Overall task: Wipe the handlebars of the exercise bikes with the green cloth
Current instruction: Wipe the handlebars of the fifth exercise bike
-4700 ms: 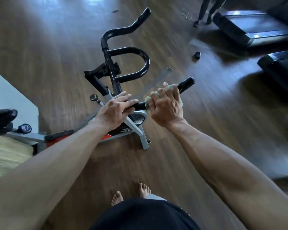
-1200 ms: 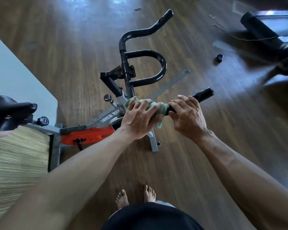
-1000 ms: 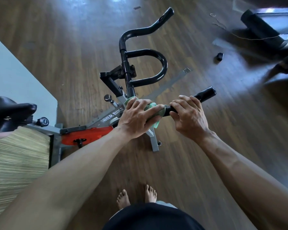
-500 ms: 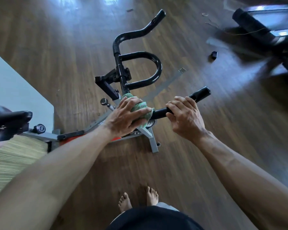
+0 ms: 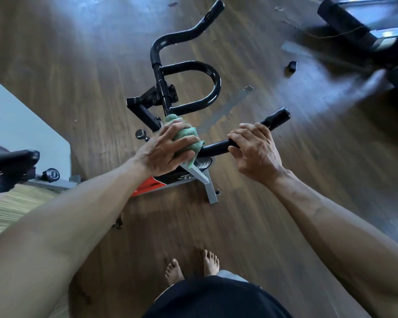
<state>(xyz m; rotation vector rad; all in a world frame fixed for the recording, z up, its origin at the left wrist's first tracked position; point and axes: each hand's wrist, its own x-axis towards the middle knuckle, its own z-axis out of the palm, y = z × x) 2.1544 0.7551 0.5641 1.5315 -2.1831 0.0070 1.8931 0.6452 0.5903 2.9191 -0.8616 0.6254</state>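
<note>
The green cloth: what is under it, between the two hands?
The green cloth, gripped by the left hand, wraps the black handlebar near its centre. The bar under it is covered. The right hand holds the bare bar beside it.

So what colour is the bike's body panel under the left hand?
Orange-red, seen in the head view, mostly hidden below the left hand.

A dark wooden plank floor point(image 5: 78, 72) carries everything here, its boards glossy with pale window glare. The exercise bike point(image 5: 193, 180) stands on it on a grey metal foot. A small black block point(image 5: 292, 66) lies loose on the boards toward the upper right, near another dark machine point(image 5: 354, 26). Two bare feet point(image 5: 193, 267) stand on the planks, and a striped mat point(image 5: 7, 214) lies at left.
</note>
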